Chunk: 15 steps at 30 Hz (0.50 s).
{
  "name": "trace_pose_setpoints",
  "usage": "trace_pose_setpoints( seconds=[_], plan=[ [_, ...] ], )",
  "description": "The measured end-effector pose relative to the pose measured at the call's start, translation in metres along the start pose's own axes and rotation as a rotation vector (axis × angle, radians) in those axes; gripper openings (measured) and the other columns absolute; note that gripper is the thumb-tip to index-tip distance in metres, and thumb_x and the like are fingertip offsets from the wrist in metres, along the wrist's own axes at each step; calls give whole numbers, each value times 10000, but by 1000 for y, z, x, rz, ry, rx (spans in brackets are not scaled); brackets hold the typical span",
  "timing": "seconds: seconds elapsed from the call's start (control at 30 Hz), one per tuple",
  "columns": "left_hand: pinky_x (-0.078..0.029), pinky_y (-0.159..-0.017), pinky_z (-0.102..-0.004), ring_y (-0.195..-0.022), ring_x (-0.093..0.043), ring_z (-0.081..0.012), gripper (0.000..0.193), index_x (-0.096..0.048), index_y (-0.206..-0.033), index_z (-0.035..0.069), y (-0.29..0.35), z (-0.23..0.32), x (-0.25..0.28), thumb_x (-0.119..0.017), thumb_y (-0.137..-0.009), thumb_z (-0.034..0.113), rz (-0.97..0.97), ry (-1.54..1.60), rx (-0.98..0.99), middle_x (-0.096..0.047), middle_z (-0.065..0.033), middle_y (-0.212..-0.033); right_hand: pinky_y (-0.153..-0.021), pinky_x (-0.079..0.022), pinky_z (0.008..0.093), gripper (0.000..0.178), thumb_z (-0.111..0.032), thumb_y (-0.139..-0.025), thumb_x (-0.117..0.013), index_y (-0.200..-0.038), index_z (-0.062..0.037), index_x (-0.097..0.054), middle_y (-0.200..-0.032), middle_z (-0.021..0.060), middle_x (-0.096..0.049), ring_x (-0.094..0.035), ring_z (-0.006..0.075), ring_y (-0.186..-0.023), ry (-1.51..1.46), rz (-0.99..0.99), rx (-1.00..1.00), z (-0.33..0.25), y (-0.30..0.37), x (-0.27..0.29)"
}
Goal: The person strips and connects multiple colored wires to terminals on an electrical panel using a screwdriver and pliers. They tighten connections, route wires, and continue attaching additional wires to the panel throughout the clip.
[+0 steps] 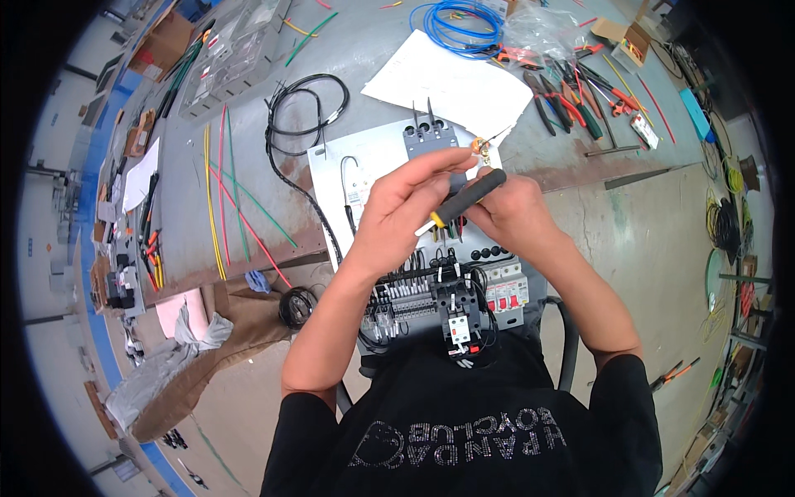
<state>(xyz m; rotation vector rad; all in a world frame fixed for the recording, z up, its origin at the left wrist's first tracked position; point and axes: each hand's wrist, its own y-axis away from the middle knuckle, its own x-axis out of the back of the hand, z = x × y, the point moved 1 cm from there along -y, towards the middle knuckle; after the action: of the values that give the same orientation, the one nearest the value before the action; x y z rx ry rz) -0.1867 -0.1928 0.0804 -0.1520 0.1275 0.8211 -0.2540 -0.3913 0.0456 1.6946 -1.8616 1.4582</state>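
Observation:
Over a pale metal mounting plate (325, 170), my two hands come close together. My right hand (523, 217) is closed beside a tool with a black grip and a yellow band (470, 199); its working end is hard to make out. My left hand (406, 203) reaches in from the other side, fingers bent together, and what lies between them is hidden. Small brass-coloured pieces (484, 151) show just beyond the fingertips. On the plate sit a dark grey three-pole block (424, 141), a black contactor (455, 311) with wires, and breakers with red switches (507, 294).
White paper sheets (447, 83) lie beyond the plate, with a blue wire coil (460, 29) behind. Pliers and other hand tools (571, 103) crowd the right of the table. A black cable (277, 137) and coloured wires (228, 186) lie on the left.

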Motion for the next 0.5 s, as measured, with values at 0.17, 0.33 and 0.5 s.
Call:
trace_pose_setpoints(
  seconds=[0.17,0.33,0.5],
  plan=[
    [-473,-1180,-393,-1325,-649,-220,432,-721,-1377,3,2,-22,1,-778,-949,27,-24,53,6,-739,-107,-1373,-629,-586,444,196,-193,-836,-875,-955,-78,-769,-857,98,-720,-741,332,-740,-24,15,-80,9,3,-6],
    [-477,-1162,-437,-1305,-669,-281,302,-800,-1209,26,-7,-23,-11,-818,-908,43,-39,-243,-152,-769,-102,-1320,-720,-601,492,186,-169,-852,-837,-989,-64,-766,-938,160,-761,-750,389,-854,-112,-43,-109,13,8,-6],
    [-469,-1175,-431,-1310,-669,-269,306,-777,-1251,4,-11,-26,-14,-788,-947,28,-77,-234,-179,-773,-88,-1310,-805,-606,507,188,-167,-876,-815,-999,-36,-758,-986,172,-759,-750,407,-906,-112,-141,-200,15,15,0]
  ],
)
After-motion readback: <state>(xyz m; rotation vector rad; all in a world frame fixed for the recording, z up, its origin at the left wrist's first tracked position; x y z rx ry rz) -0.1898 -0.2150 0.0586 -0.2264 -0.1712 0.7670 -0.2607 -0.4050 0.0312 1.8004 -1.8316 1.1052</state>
